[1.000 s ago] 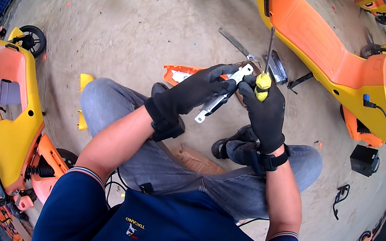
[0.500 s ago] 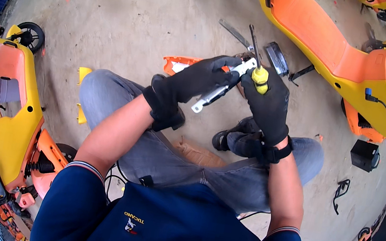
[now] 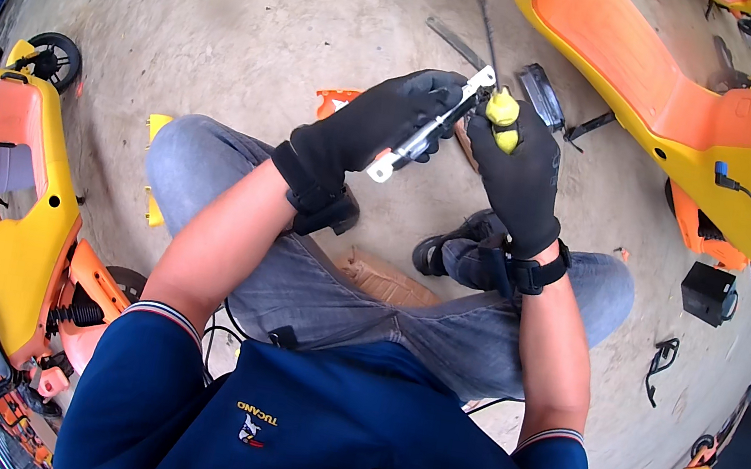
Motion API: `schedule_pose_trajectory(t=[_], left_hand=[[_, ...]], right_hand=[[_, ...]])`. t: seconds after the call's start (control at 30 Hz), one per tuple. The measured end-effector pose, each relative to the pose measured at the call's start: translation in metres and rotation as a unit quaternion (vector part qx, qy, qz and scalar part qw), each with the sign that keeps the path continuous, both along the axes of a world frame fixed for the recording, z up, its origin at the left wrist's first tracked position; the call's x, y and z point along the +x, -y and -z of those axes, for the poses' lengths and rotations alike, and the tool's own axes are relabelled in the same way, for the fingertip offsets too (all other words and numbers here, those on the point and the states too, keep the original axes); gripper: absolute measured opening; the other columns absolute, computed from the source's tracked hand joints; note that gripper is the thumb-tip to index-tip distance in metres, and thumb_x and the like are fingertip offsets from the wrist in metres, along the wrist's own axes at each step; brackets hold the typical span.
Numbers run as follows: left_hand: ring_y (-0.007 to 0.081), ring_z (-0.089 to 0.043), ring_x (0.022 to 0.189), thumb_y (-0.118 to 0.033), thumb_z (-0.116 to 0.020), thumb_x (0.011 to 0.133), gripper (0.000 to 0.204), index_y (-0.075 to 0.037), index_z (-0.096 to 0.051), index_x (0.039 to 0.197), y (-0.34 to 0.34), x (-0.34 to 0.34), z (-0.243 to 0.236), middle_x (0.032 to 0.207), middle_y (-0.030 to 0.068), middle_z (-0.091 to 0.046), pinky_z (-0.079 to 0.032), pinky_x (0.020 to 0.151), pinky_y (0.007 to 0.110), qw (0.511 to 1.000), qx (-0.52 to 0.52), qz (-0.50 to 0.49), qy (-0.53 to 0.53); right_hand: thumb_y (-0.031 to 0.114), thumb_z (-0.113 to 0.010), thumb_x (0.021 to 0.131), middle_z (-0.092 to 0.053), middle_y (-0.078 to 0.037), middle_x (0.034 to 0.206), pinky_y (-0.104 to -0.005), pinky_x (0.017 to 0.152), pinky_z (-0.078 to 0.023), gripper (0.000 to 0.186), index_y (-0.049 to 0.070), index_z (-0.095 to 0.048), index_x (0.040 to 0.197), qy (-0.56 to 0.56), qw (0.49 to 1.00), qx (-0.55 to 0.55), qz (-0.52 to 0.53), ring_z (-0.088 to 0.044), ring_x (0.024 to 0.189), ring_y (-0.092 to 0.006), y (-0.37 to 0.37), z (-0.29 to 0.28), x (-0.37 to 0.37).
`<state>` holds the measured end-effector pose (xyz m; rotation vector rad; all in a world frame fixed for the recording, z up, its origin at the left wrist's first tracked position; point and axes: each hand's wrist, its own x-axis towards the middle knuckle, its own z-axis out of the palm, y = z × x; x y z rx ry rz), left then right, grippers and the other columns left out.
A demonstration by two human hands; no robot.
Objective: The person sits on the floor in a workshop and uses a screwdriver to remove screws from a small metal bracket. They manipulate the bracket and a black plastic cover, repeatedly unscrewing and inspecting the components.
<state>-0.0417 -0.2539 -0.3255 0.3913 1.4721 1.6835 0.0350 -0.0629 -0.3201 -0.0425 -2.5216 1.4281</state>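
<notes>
Both hands wear black gloves and are raised in front of my crossed legs. My left hand [image 3: 368,125] is closed around a long, narrow silver part [image 3: 433,129] with a flat, holed tab at each end. That part slants from lower left to upper right. In my right hand [image 3: 518,174] is a screwdriver [image 3: 504,108] with a yellow handle, gripped in closed fingers. Its dark shaft points up and away, beside the part's far tab. The shaft tip looks free of the part. My left palm and the part's underside are hidden.
An orange-and-yellow scooter body [image 3: 618,67] stands at far right, another [image 3: 16,207] at left. On the floor are a flat metal bar [image 3: 455,41], a dark rectangular unit [image 3: 542,97], an orange piece [image 3: 333,102], a black box [image 3: 708,294], a black bracket [image 3: 660,370] and brown cardboard [image 3: 383,278].
Both hands have moved slightly farther from me, still holding the silver part and the screwdriver. The shaft tip has swung up and left. My left hand now covers more of the orange piece.
</notes>
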Motion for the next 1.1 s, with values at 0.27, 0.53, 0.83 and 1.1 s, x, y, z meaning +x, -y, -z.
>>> schedule_pose_trajectory(t=[0.27, 0.53, 0.83, 1.1], left_hand=[[0.0224, -0.066, 0.09, -0.026, -0.044, 0.102, 0.039, -0.007, -0.046, 0.136, 0.015, -0.016, 0.012, 0.108, 0.0149, -0.063, -0.057, 0.082, 0.038, 0.959, 0.104, -0.245, 0.094], [0.0246, -0.066, 0.09, -0.025, -0.045, 0.102, 0.037, -0.009, -0.045, 0.135, 0.017, -0.02, 0.017, 0.107, 0.0161, -0.063, -0.056, 0.085, 0.039, 0.95, 0.127, -0.262, 0.11], [0.026, -0.066, 0.092, -0.023, -0.048, 0.101, 0.037, -0.009, -0.045, 0.135, 0.013, -0.019, 0.014, 0.109, 0.0167, -0.063, -0.055, 0.086, 0.04, 0.951, 0.155, -0.239, 0.121], [0.0256, -0.065, 0.093, -0.023, -0.051, 0.1, 0.045, -0.009, -0.037, 0.141, 0.008, -0.019, 0.011, 0.11, 0.0165, -0.062, -0.054, 0.087, 0.041, 0.95, 0.195, -0.201, 0.137]], right_hand=[[0.02, -0.067, 0.086, -0.058, -0.001, 0.067, -0.0241, 0.05, -0.046, 0.019, 0.003, -0.062, 0.085, 0.267, 0.935, -0.232, 0.015, -0.054, 0.055, -0.0079, -0.012, 0.05, -0.002], [0.02, -0.067, 0.083, -0.059, -0.002, 0.067, -0.0245, 0.046, -0.048, 0.019, 0.002, -0.062, 0.083, 0.307, 0.922, -0.233, 0.032, -0.057, 0.054, -0.0095, -0.004, 0.088, -0.016], [0.017, -0.066, 0.085, -0.058, 0.0, 0.074, -0.0235, 0.053, -0.046, 0.015, 0.004, -0.062, 0.09, 0.223, 0.939, -0.261, 0.029, -0.055, 0.06, -0.0075, -0.013, 0.068, -0.027], [0.016, -0.067, 0.085, -0.062, -0.004, 0.094, -0.0253, 0.068, -0.048, 0.037, -0.002, -0.061, 0.117, 0.203, 0.963, -0.176, -0.004, -0.057, 0.081, -0.009, -0.047, 0.002, -0.006]])
